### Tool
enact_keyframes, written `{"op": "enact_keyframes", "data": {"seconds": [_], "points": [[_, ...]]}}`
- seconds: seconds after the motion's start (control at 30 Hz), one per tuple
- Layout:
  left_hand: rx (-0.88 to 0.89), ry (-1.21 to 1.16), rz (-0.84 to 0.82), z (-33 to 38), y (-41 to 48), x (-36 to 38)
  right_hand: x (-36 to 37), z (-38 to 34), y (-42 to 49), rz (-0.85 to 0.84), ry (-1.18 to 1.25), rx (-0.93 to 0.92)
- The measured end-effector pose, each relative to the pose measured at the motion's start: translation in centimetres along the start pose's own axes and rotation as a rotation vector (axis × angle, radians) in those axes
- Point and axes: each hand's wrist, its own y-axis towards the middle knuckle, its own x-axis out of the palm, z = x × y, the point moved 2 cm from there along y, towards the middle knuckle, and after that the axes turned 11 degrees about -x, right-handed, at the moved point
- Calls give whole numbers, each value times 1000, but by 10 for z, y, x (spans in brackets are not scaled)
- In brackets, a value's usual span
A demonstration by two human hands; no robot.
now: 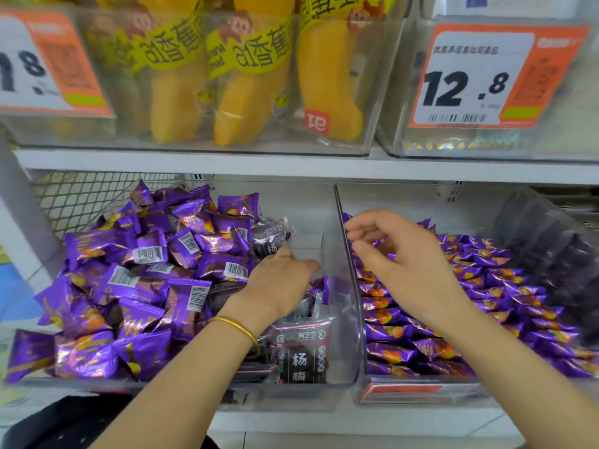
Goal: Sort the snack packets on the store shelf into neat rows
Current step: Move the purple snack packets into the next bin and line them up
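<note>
Clear plastic forms the left bin [308, 396], in which purple packets [136, 280] are heaped in a jumble. In the right bin [355, 306], neat purple rows [453, 306] are laid. A black packet [270, 236] lies just beyond the left hand [278, 283], the nearer one, and is seemingly touched by its fingertips; whether it is gripped cannot be told. The right hand [405, 264] is held above the rows, its fingers loosely curled with nothing in them.

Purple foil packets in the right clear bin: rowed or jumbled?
Rowed. The purple foil packets in the right clear plastic bin lie overlapped in parallel lines, front to back.
</note>
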Motion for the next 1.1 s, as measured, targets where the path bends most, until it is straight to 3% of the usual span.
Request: {"op": "enact_keyframes", "data": {"seconds": [0.13, 0.2, 0.3, 0.37, 0.43, 0.53, 0.6, 0.67, 0.77, 0.9, 0.97, 1.1], "points": [[-7, -114, -6, 0, 5, -2, 7, -1, 2, 1, -23, 2], [-7, -236, 91, -1, -1, -13, 10, 0, 3, 10, -65, 4], [-2, -608, 197, -9, -20, -42, 16, 1, 6, -70, -307, -49], [56, -884, 135, -11, -38, -63, 21, 1, 11, -156, -412, -56], [104, -1038, 92, -16, -54, -78, 29, -3, 17, -192, -351, -74], [36, -928, 218, -40, -64, -88, 39, -12, 20, -160, -205, -134], [-80, -544, 333, -67, -63, -88, 43, -15, 20, -133, -110, -126], [-146, -136, 282, -82, -61, -79, 46, -16, 19, -134, -32, -108], [-218, 99, 143, -79, -60, -66, 49, -17, 19, -137, 117, -68], [-217, 134, 230, -72, -56, -64, 42, -16, 21, -110, 295, 13], [-177, 35, 245, -75, -55, -65, 36, -16, 22, -94, 437, 66], [-154, -681, 241, -68, -60, -76, 29, -7, 22, -47, 673, 139]]}}
